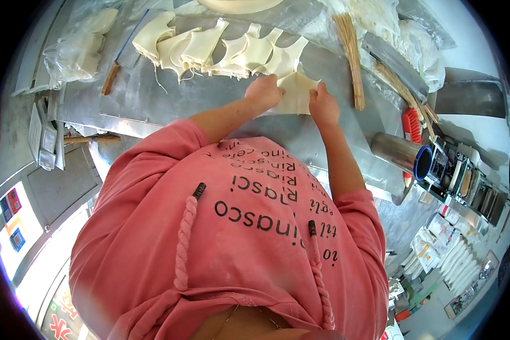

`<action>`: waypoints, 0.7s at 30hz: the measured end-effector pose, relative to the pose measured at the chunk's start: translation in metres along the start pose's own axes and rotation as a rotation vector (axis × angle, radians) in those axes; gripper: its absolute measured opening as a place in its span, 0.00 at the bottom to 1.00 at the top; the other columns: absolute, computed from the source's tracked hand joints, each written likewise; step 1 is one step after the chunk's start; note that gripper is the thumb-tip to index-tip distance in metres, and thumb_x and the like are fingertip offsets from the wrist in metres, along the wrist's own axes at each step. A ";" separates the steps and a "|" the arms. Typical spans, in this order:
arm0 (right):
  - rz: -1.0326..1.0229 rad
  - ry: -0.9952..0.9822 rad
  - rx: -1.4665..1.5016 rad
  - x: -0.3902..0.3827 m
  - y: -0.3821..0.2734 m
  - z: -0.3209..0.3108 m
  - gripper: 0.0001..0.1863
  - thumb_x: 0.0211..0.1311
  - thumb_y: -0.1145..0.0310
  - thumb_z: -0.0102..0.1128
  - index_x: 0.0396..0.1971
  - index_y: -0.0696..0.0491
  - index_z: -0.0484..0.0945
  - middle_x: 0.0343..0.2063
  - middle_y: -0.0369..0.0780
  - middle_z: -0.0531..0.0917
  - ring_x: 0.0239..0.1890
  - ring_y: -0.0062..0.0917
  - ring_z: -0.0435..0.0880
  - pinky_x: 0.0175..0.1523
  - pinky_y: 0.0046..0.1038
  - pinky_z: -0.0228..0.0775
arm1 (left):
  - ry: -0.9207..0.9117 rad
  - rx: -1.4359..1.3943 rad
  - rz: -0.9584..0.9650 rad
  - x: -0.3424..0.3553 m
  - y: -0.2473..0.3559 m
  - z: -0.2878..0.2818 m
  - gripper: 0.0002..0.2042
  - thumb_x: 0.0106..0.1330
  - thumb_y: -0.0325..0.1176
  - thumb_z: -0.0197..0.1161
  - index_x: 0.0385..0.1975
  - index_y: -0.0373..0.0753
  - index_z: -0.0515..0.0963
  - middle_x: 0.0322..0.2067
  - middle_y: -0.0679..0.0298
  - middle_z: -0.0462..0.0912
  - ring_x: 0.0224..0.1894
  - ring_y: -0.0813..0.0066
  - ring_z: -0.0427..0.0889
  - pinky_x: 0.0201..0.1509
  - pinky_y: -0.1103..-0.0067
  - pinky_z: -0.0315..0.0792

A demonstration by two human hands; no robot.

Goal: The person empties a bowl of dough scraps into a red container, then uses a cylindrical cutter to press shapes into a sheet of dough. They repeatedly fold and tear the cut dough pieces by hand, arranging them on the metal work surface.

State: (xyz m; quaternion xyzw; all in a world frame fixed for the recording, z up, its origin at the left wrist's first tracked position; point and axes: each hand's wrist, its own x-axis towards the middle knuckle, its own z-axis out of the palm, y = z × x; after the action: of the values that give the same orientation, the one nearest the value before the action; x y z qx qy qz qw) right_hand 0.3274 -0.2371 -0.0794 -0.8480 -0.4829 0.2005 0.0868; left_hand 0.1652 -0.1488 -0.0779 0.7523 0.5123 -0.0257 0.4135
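Note:
A pale, thin sheet of dough [296,94] is stretched between my hands near the front edge of the metal table [209,101]. My left hand [264,92] pinches its left corner. At the right corner my right hand [324,106] grips it with thumb and fingers. Just beyond my hands, more dough sheets [201,48] with curved, cut-out edges lie in an overlapping row across the table. Thin dough strands hang from some of them. Whether the held sheet is apart from the piece behind it, I cannot tell.
A wooden-handled knife [111,78] lies at the left, near plastic-wrapped dough [76,56]. To the right are a straw brush [350,59], a wide metal blade [395,67], a red-bristled brush [412,126] and a steel cylinder [395,152] with a blue rim.

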 end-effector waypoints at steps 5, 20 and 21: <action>0.022 -0.040 -0.080 -0.001 0.000 -0.001 0.15 0.61 0.59 0.44 0.40 0.54 0.64 0.29 0.51 0.80 0.32 0.48 0.80 0.37 0.47 0.69 | -0.066 0.039 0.011 -0.007 0.009 -0.008 0.19 0.57 0.43 0.58 0.39 0.32 0.72 0.38 0.46 0.78 0.43 0.48 0.77 0.46 0.62 0.71; 0.002 -0.184 0.827 0.044 -0.042 0.013 0.06 0.57 0.71 0.53 0.27 0.58 0.75 0.21 0.40 0.79 0.20 0.24 0.78 0.25 0.24 0.69 | 0.285 0.549 0.062 0.063 0.027 -0.034 0.16 0.54 0.40 0.62 0.39 0.37 0.76 0.46 0.57 0.72 0.52 0.61 0.69 0.55 0.69 0.61; 0.026 -0.215 0.856 0.045 -0.041 0.013 0.06 0.58 0.71 0.52 0.29 0.58 0.75 0.21 0.38 0.79 0.20 0.21 0.77 0.24 0.22 0.68 | 0.251 0.552 0.038 0.065 0.027 -0.032 0.16 0.54 0.40 0.62 0.39 0.37 0.76 0.46 0.57 0.71 0.52 0.61 0.68 0.55 0.69 0.61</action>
State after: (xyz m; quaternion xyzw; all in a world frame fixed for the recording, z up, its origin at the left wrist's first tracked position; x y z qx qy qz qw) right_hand 0.3101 -0.1780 -0.0887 -0.7159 -0.3518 0.4707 0.3771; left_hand 0.2051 -0.0829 -0.0708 0.8429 0.5190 -0.0631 0.1273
